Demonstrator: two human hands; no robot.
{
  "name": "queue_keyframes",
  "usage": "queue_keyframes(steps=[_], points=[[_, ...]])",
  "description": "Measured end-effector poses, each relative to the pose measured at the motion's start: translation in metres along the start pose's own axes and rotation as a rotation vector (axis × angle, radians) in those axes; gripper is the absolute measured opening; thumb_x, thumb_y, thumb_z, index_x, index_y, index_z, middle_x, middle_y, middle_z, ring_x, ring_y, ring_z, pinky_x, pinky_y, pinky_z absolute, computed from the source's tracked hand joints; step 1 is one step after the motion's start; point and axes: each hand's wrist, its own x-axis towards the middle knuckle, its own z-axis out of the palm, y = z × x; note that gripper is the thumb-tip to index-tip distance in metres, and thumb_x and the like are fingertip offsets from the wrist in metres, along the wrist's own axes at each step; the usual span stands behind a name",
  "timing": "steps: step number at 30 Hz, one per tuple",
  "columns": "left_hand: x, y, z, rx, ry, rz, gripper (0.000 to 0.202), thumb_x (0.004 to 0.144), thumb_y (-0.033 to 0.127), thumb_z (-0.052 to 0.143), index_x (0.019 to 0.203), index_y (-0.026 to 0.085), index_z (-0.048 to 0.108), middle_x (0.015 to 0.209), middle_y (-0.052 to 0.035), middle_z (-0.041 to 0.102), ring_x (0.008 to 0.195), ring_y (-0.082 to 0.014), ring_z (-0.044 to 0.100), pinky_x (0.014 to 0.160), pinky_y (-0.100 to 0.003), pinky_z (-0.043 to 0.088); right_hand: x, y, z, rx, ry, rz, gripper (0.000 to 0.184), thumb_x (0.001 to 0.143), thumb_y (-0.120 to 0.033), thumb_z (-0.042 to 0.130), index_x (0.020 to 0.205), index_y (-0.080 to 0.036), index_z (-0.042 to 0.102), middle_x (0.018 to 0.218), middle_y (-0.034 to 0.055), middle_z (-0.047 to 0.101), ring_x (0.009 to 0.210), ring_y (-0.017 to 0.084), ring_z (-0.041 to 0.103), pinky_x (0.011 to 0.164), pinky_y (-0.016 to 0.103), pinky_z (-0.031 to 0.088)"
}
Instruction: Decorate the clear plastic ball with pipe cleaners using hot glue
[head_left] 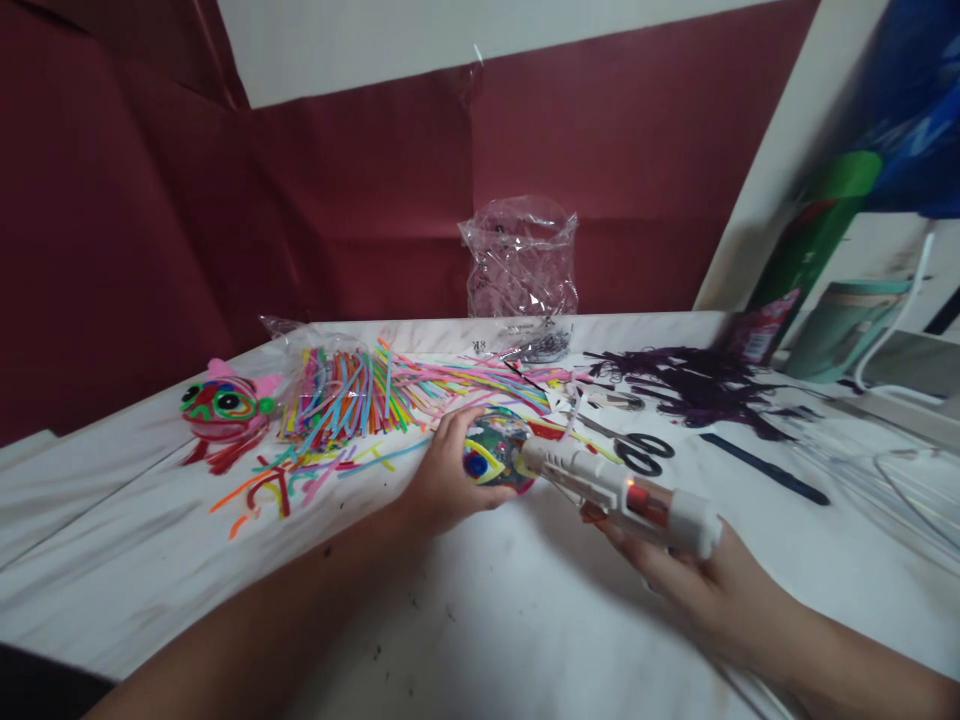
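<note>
My left hand is closed around a rounded craft piece covered in coloured strips, with a yellow-edged eye and a blue centre. In my right hand is a white hot glue gun, its small light glowing orange-red. The gun's nozzle points left and meets the right side of the craft piece; whether it actually touches is hard to tell. My fingers on the gun's handle are partly hidden by its body. Just beyond the gun lie black-handled scissors.
Bundles of colourful pipe cleaners spread across the table behind, with cut bits at left. A finished-looking pink-and-green figure stands far left. Dark purple strands, a dark blue strip and a teal container are right. A clear plastic bag stands behind.
</note>
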Motion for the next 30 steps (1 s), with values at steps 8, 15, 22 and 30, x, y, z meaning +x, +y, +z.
queue_keyframes(steps=[8, 15, 22, 30], points=[[0.0008, -0.0001, 0.0003, 0.009, -0.008, -0.019, 0.084, 0.053, 0.031, 0.080, 0.127, 0.020, 0.041, 0.127, -0.0118, 0.049, 0.122, -0.0310, 0.046, 0.104, -0.044, 0.037, 0.0006, 0.0022, 0.0011, 0.035, -0.034, 0.037, 0.014, 0.083, -0.027, 0.054, 0.086, -0.019, 0.065, 0.079, 0.0053, 0.072, 0.069, 0.019, 0.067, 0.059, 0.026, 0.056], [0.0004, 0.0013, -0.0008, -0.013, -0.005, -0.051, 0.083, 0.053, 0.030, 0.081, 0.126, 0.022, 0.042, 0.126, -0.0102, 0.050, 0.119, -0.0304, 0.049, 0.102, -0.045, 0.039, -0.0014, 0.0039, 0.0001, 0.042, -0.029, 0.048, 0.013, 0.083, -0.027, 0.055, 0.087, -0.020, 0.065, 0.078, 0.0052, 0.072, 0.067, 0.020, 0.067, 0.058, 0.026, 0.056], [0.0005, 0.0014, 0.0001, 0.006, -0.010, -0.003, 0.083, 0.053, 0.030, 0.080, 0.126, 0.020, 0.042, 0.129, -0.0115, 0.048, 0.123, -0.0306, 0.046, 0.105, -0.044, 0.037, 0.0035, -0.0024, 0.0009, 0.104, -0.035, 0.024, 0.012, 0.084, -0.027, 0.054, 0.087, -0.021, 0.063, 0.079, 0.0046, 0.073, 0.073, 0.020, 0.068, 0.067, 0.026, 0.057], [0.0019, 0.0003, -0.0013, -0.005, -0.001, -0.079, 0.086, 0.052, 0.035, 0.082, 0.126, 0.019, 0.042, 0.127, -0.0119, 0.050, 0.120, -0.0302, 0.048, 0.103, -0.043, 0.039, -0.0013, -0.0006, 0.0000, 0.037, -0.049, 0.053, 0.013, 0.081, -0.028, 0.057, 0.087, -0.020, 0.066, 0.076, 0.0046, 0.071, 0.067, 0.020, 0.067, 0.059, 0.026, 0.056]])
